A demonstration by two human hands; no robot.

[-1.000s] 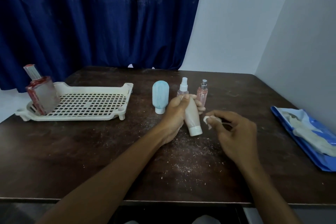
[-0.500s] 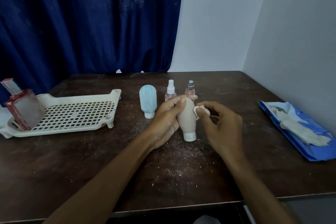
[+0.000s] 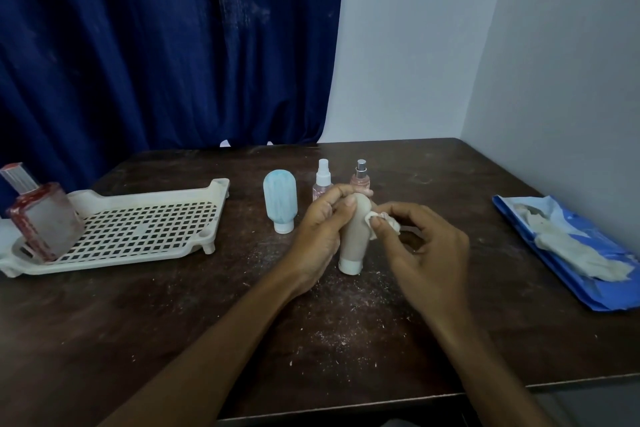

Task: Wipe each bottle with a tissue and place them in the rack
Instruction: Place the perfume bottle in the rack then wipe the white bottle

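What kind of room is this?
Probably a plain room in a home: a worn dark table in a corner of bare walls, with a blue curtain behind.

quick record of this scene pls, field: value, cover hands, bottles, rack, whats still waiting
left hand: grips the beige bottle, cap end down
right hand: pinches a tissue against the bottle's upper side
rack: holds one red-edged glass bottle at its left end
waiting on table: blue bottle, white-capped spray bottle, silver-capped spray bottle, all upright
tissue supply: blue packet, right side of table
stage: beige bottle being wiped, not yet racked
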